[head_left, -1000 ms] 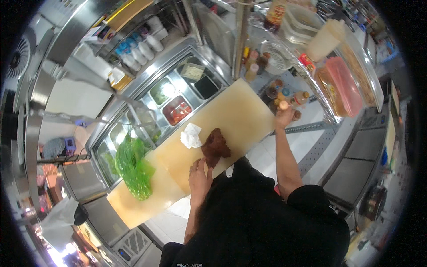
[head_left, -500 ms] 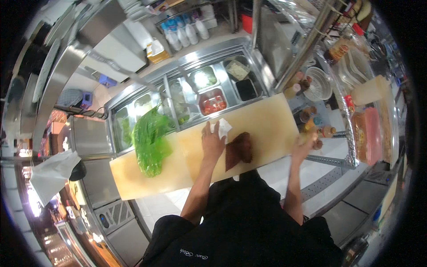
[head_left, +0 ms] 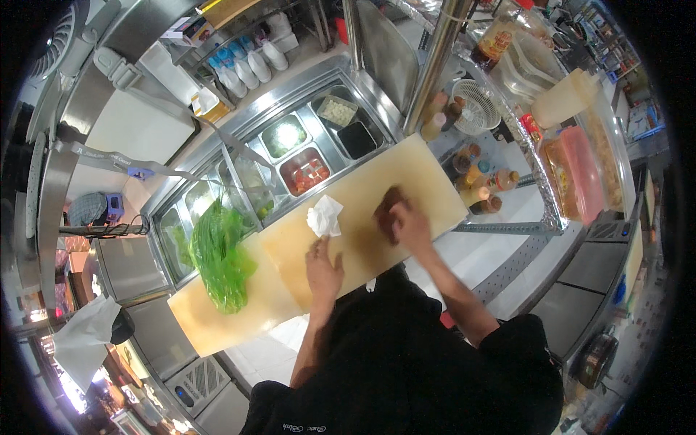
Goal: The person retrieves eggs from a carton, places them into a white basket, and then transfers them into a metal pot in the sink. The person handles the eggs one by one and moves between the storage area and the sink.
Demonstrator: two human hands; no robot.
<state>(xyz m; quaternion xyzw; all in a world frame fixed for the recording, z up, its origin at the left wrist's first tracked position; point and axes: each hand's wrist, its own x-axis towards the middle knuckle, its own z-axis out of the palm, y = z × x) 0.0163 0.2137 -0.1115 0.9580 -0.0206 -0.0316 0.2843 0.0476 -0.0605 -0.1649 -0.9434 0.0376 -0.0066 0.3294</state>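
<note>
Two bare hands work over two pale yellow rectangular cutting boards, set end to end along a stainless-steel worktop [head_left: 210, 165]. One dark brown cloth lies bunched on the right-hand board [head_left: 435, 190], toward its right half. The right hand [head_left: 412, 226] is on this cloth, its fingers bent down against it; motion blur hides whether they pinch the fabric or only press on it. The left hand [head_left: 324, 270] is over the same board, palm down, its fingers slightly bent and the thumb spread apart from them. Its fingertips reach the lower edge of one crumpled white paper tissue [head_left: 324, 215]; whether they touch it cannot be told. One translucent green plastic bag [head_left: 220, 257] with leafy contents lies across the left-hand board [head_left: 194, 308] and over the worktop's edge. Set into the worktop behind the right-hand board are one steel pan of red pieces [head_left: 306, 172], one steel pan of pale green contents [head_left: 285, 136], one container of white pieces [head_left: 338, 111] and one black-filled container [head_left: 357, 140]. One round white perforated basket [head_left: 476, 106] stands farther right.
</note>
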